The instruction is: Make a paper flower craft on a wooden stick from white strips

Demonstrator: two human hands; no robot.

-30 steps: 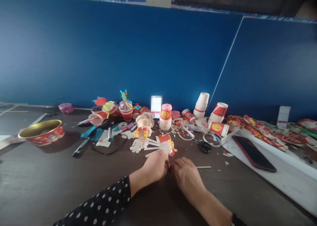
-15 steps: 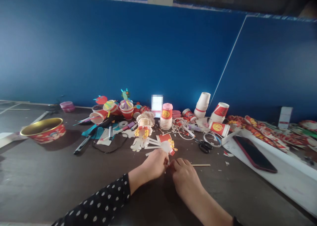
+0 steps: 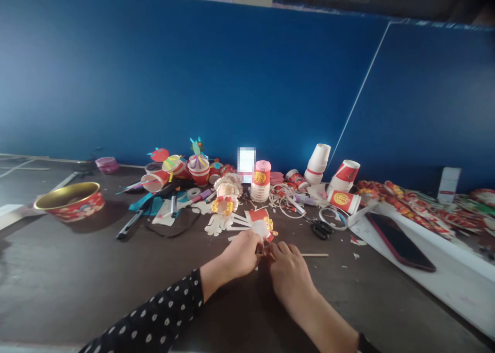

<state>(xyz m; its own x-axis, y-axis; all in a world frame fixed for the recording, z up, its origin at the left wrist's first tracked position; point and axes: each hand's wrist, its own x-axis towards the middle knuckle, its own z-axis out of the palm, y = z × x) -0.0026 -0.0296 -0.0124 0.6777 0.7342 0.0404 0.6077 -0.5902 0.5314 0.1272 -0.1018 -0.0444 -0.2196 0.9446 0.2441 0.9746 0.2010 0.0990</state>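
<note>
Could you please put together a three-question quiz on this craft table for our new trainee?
1. True or false: the phone lies outside the white tray.

2. Multiple choice: which of these is nearest the right hand?
A) the bowl with the gold-coloured inside
B) the thin pale stick
C) the pink cup near the wall

3. Fill in the blank: the handles of the scissors are ____ in colour.

Key: 1. False; 2. B; 3. black.
</note>
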